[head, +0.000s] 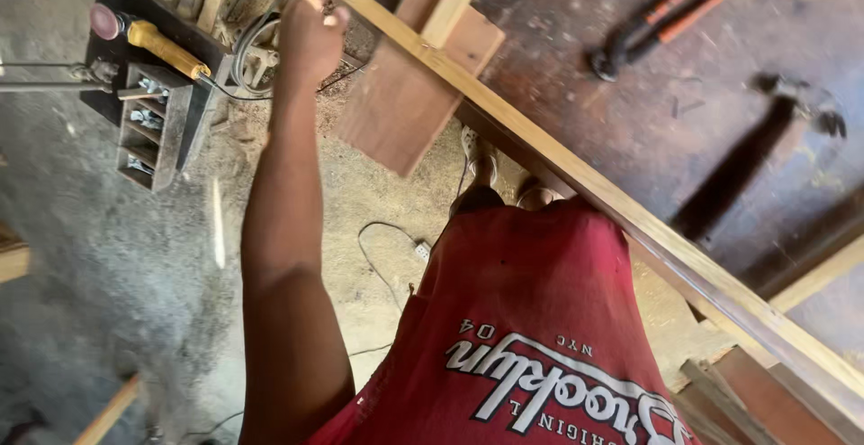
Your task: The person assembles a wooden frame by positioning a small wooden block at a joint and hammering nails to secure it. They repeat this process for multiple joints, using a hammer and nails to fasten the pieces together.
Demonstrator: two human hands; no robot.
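Note:
My left hand (310, 35) reaches forward at the end of a bare arm, its fingers curled on the far end of a long pale wooden strip (576, 175). The strip runs diagonally from the upper left to the lower right along the edge of a dark workbench (576, 67). Just right of the hand, a flat reddish board (396, 103) juts over the bench edge with a short pale slat (454, 0) lying across it. My right hand is out of view. My red shirt fills the lower middle.
Orange-handled pincers (652, 26) and a dark hammer (765, 130) lie on the bench. Left of the hand stand a dark compartment box with bolts (148, 121) and a yellow-handled screwdriver (162, 44). A white cable (387, 238) trails over the sawdust floor by my feet (481, 161).

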